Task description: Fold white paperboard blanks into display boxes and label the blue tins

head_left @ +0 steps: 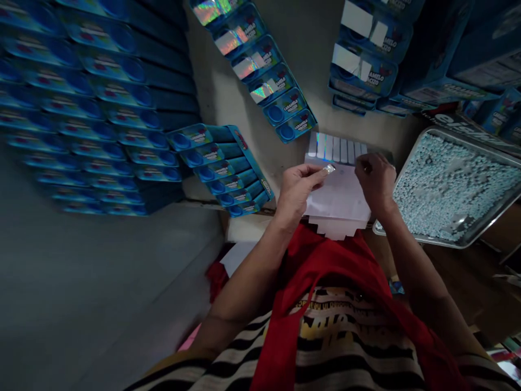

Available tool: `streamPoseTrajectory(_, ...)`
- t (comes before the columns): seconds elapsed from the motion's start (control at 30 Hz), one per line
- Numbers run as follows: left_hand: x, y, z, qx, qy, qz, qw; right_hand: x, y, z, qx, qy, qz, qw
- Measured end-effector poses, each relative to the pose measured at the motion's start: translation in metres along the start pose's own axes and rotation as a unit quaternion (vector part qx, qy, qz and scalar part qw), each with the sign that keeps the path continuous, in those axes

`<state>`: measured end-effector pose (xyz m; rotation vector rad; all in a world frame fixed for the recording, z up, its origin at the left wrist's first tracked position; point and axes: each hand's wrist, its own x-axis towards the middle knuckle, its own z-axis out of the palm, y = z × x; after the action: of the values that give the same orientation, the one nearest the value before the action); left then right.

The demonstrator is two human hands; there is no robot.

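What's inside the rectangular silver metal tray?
In the tray: many small pale-blue pellets, some bare patches showing. Hidden: the floor beneath them and the part behind the right forearm.

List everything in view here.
Rectangular printed cartons: dozens, blue, left, top, right
Flat toothed sheet: one, white, centre
Narrow shiny strips: several, silvery, sheet's far end
Small shiny piece: one, silvery, centre
Rectangular metal tray: one, silver, right
Tiny pellets: countless, pale blue, in tray
Lettered packaging: one, black, behind tray
Flat tabletop: one, beige, under cartons
Cloth apron: one, red, bottom centre
Striped shirt: one, cream and black, bottom
Left hand: one, bare, pinching the piece
Right hand: one, bare, by the strips
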<state>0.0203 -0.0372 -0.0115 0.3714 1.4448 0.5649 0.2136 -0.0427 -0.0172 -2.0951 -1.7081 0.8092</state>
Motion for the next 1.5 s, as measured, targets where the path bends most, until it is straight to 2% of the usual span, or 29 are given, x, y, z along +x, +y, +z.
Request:
streamPoseTrajectory(0.1,-0.002,-0.001,-0.004,0.001,0.007,-0.003,1.0,-0.004,-0.012,0.0,0.049,-0.021,-0.024,0.998)
streamPoseTrajectory(0.27,-0.009,0.003,-0.001,0.031,0.022,0.048,0.998,-0.01,-0.033,0.0,0.09,-0.007,-0.075,0.993)
streamPoseTrajectory(0.37,-0.014,0.008,-0.001,0.067,0.019,0.079,0.994,-0.008,-0.036,0.0,0.092,-0.026,-0.083,0.992)
streamPoseTrajectory(0.57,-0.016,0.014,-0.009,0.11,0.009,0.116,0.987,-0.003,-0.041,0.003,0.127,-0.053,-0.054,0.989)
streamPoseTrajectory(0.8,-0.014,0.02,-0.026,0.121,0.008,0.128,0.984,0.002,-0.051,0.008,0.114,-0.082,-0.098,0.985)
streamPoseTrajectory(1.03,-0.006,0.013,-0.039,0.017,-0.033,0.068,0.997,0.004,-0.077,0.005,0.042,-0.109,-0.128,0.985)
streamPoseTrajectory(1.2,0.007,0.012,-0.052,-0.056,-0.118,0.073,0.989,-0.003,-0.102,-0.011,0.005,-0.09,-0.125,0.988)
streamPoseTrajectory(1.33,0.011,0.007,-0.058,-0.094,-0.177,0.066,0.978,0.002,-0.108,-0.016,0.029,-0.082,-0.104,0.991)
streamPoseTrajectory(1.4,0.009,0.004,-0.058,-0.113,-0.183,0.053,0.975,0.007,-0.108,-0.015,0.028,-0.076,-0.098,0.992)
streamPoseTrajectory(1.5,0.005,0.003,-0.056,-0.147,-0.152,0.042,0.976,0.012,-0.109,-0.014,0.024,-0.076,-0.1,0.992)
